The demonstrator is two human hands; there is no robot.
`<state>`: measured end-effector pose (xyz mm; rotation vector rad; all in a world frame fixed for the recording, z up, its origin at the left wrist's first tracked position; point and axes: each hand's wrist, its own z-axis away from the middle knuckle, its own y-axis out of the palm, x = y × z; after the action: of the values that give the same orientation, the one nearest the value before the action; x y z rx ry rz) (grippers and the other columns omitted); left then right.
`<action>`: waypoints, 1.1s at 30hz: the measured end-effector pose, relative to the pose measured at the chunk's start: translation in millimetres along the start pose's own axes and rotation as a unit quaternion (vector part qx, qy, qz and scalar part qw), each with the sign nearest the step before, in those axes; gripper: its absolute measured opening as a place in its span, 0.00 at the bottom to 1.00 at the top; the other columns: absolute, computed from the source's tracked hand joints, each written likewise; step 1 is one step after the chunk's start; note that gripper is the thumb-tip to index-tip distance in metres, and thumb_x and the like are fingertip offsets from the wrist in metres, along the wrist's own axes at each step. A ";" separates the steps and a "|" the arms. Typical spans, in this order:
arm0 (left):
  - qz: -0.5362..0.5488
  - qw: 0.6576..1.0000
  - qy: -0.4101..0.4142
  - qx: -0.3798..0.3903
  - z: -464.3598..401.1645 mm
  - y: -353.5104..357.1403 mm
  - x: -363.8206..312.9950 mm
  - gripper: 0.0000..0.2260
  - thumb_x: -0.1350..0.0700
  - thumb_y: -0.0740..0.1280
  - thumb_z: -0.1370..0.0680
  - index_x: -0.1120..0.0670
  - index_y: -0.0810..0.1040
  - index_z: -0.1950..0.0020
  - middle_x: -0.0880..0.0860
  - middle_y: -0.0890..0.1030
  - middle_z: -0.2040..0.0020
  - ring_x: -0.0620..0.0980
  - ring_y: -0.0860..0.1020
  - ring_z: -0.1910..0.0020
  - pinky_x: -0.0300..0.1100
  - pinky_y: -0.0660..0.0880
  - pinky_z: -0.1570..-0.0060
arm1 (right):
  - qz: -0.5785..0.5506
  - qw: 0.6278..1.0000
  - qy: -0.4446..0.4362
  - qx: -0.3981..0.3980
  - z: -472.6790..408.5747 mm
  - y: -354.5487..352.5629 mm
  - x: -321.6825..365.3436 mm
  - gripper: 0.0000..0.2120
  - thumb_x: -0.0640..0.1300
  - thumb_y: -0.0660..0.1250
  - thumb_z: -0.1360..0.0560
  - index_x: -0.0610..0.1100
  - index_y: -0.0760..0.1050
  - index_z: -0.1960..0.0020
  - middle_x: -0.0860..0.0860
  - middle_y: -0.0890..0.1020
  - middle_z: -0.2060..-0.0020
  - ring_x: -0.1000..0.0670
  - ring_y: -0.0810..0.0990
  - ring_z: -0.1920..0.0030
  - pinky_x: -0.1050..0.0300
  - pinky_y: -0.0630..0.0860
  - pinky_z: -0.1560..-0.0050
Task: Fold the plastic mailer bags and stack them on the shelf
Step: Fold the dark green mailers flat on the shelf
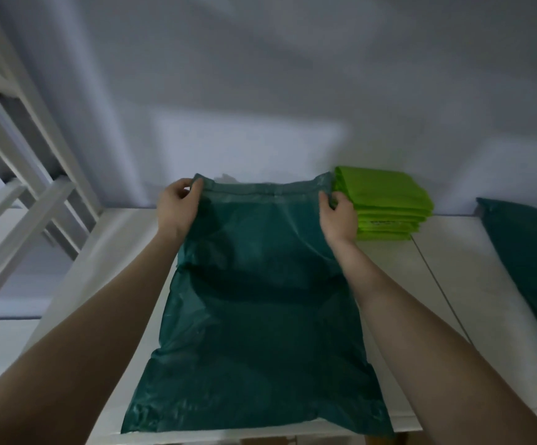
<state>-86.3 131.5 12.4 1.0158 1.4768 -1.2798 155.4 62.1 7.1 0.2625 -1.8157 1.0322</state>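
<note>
Dark green mailer bag [257, 300]: flat, spanning white shelf [447, 284] front edge to back. Far corners pinched by left hand [177, 207] and right hand [337, 216], likely for folding forward. Folded lime bags [386, 200]: stacked at back edge, just right.

Both bare forearms extend forward from the near corners, converging toward the far middle. Left hand [178, 205]: back of hand up, fingers curled, thumb and fingertips pinching the far left corner of the dark green bag [254, 300]. Right hand [339, 216]: back of hand up, fingers curled, pinching the far right corner. Wrists roughly level and well apart.
</note>
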 end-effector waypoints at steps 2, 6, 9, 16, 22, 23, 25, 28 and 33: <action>-0.018 0.999 0.007 -0.028 0.8 -0.2 -3.9 0.11 0.46 0.61 0.21 0.52 0.78 0.54 0.51 0.79 0.57 0.51 0.76 0.58 0.45 0.74 0.51 | -0.001 0.999 -0.039 -0.011 -2.7 -2.2 1.0 0.17 0.46 0.57 0.20 0.36 0.74 0.59 0.41 0.79 0.63 0.44 0.77 0.62 0.51 0.70 0.61; -0.020 0.998 0.004 -0.059 -0.2 -3.4 -10.2 0.08 0.47 0.61 0.21 0.50 0.76 0.51 0.50 0.79 0.56 0.48 0.75 0.59 0.40 0.72 0.56 | -0.029 0.998 -0.053 -0.016 -13.6 -5.5 4.9 0.12 0.42 0.56 0.20 0.41 0.68 0.61 0.45 0.73 0.65 0.49 0.70 0.64 0.59 0.60 0.67; -0.008 0.998 0.002 -0.064 -3.5 -5.6 -11.5 0.06 0.50 0.63 0.22 0.51 0.73 0.49 0.48 0.78 0.60 0.43 0.74 0.66 0.34 0.71 0.65 | -0.050 0.997 -0.049 -0.023 -18.7 -9.3 9.5 0.10 0.44 0.57 0.20 0.40 0.72 0.55 0.49 0.74 0.64 0.52 0.71 0.65 0.60 0.65 0.64; -0.021 0.996 0.006 -0.088 -8.9 -7.9 -13.8 0.06 0.51 0.61 0.20 0.53 0.67 0.49 0.50 0.74 0.58 0.48 0.71 0.62 0.36 0.63 0.67 | -0.023 0.997 -0.054 -0.047 -32.4 -16.0 7.0 0.15 0.48 0.57 0.20 0.41 0.69 0.62 0.49 0.73 0.68 0.50 0.71 0.67 0.57 0.62 0.67; -0.044 0.993 0.033 -0.104 -8.5 -5.3 -14.2 0.08 0.52 0.57 0.19 0.55 0.62 0.50 0.49 0.68 0.69 0.46 0.65 0.71 0.41 0.61 0.65 | -0.023 0.996 -0.064 -0.052 -33.9 -22.7 9.1 0.21 0.49 0.57 0.19 0.47 0.61 0.70 0.53 0.67 0.74 0.55 0.64 0.73 0.60 0.57 0.74; -0.046 0.992 0.037 -0.109 -8.5 -4.6 -14.2 0.08 0.52 0.57 0.18 0.55 0.61 0.50 0.50 0.68 0.70 0.48 0.65 0.70 0.41 0.63 0.64 | -0.014 0.996 -0.070 -0.055 -34.3 -24.0 9.2 0.20 0.49 0.56 0.19 0.46 0.62 0.70 0.54 0.68 0.74 0.54 0.65 0.72 0.59 0.57 0.73; -0.052 0.991 0.044 -0.118 -7.7 -3.4 -14.5 0.07 0.52 0.56 0.18 0.55 0.61 0.50 0.50 0.67 0.70 0.49 0.65 0.71 0.42 0.64 0.62 | -0.004 0.996 -0.074 -0.058 -35.0 -25.7 8.5 0.19 0.49 0.56 0.19 0.43 0.65 0.67 0.54 0.68 0.74 0.54 0.65 0.72 0.57 0.57 0.73; -0.054 0.989 0.059 -0.126 -5.2 -3.2 -15.6 0.07 0.52 0.57 0.18 0.54 0.62 0.50 0.51 0.69 0.69 0.48 0.66 0.71 0.42 0.64 0.61 | -0.007 0.995 -0.081 -0.062 -35.4 -28.2 7.9 0.20 0.50 0.57 0.20 0.43 0.65 0.68 0.54 0.67 0.75 0.55 0.64 0.73 0.60 0.56 0.74; -0.060 0.989 0.077 -0.115 -14.4 -11.9 -18.1 0.09 0.47 0.64 0.23 0.52 0.70 0.53 0.48 0.76 0.53 0.49 0.73 0.57 0.43 0.70 0.52 | 0.038 0.992 -0.106 -0.050 -40.3 -44.2 14.0 0.23 0.52 0.58 0.20 0.47 0.61 0.73 0.52 0.66 0.76 0.54 0.63 0.75 0.61 0.56 0.76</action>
<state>-94.8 143.9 33.6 0.9010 1.7826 -1.1021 200.6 68.6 48.2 0.2510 -2.0763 0.9927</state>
